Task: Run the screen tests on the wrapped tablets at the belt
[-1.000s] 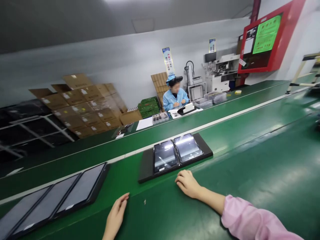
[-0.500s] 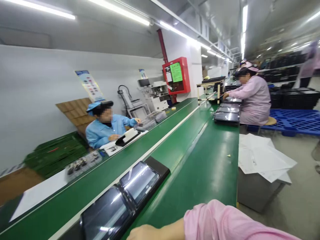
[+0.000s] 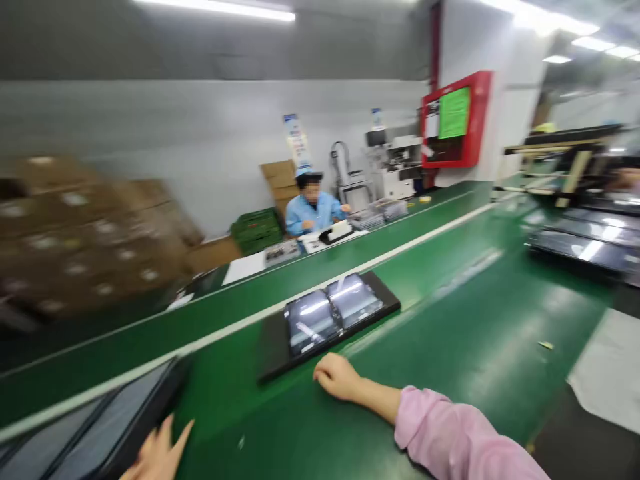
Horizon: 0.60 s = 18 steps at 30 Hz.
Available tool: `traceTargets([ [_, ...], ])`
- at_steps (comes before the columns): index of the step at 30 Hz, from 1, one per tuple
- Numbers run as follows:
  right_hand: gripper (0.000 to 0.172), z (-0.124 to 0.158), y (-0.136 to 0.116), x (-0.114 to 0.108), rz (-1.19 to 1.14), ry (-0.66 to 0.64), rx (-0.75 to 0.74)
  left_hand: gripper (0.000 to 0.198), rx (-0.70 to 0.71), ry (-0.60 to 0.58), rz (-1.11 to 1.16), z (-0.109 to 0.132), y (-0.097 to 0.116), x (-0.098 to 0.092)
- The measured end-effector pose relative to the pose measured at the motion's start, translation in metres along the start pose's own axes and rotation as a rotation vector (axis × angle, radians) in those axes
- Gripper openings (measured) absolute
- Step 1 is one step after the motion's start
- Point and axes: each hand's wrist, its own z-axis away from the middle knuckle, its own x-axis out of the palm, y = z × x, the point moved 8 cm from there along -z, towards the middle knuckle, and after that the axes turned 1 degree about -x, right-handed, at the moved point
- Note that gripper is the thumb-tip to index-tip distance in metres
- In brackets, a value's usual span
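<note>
2 tablets (image 3: 314, 321) lie just beyond the curled right hand (image 3: 337, 375), grey panels (image 3: 117, 423) beside the spread left hand (image 3: 157, 456).

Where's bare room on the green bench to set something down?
Largest: bench between the right hand and right screens, bare but for a scrap. Smaller: gap between left screens and middle tray. Crowded: lower left, around the left hand, and far right, by the rack.

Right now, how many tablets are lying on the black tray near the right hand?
2: the left tablet and the right tablet, side by side on the black tray. None seems hidden.
</note>
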Motion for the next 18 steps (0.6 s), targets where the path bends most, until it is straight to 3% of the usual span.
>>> traceTargets([
  [1,0.018,0.002,-0.001,0.0,-0.033,-0.009,-0.003,0.038,-0.024,0.059,0.036,0.012,0.0,-0.011],
  [3,0.019,0.006,-0.002,-0.001,-0.111,-0.033,-0.006,0.035,-0.178,0.14,0.335,0.034,-0.012,-0.019],
  [5,0.018,0.008,-0.002,-0.002,-0.205,-0.056,0.006,0.028,-0.253,0.07,0.522,0.048,-0.016,-0.01],
  [9,0.027,0.012,-0.006,0.004,-0.418,-0.083,0.092,0.027,-0.356,-0.252,0.616,0.079,-0.022,0.016],
  [13,0.05,0.028,-0.029,0.029,-0.643,-0.175,0.224,0.039,-0.471,-0.602,0.58,0.131,-0.028,0.042],
  [15,0.058,0.048,-0.043,0.046,-0.849,-0.269,0.352,0.043,-0.569,-0.695,0.549,0.166,-0.033,0.053],
  [18,0.055,0.097,-0.046,0.061,-1.158,-0.325,0.697,0.053,-0.741,-0.849,0.518,0.23,-0.032,0.071],
])
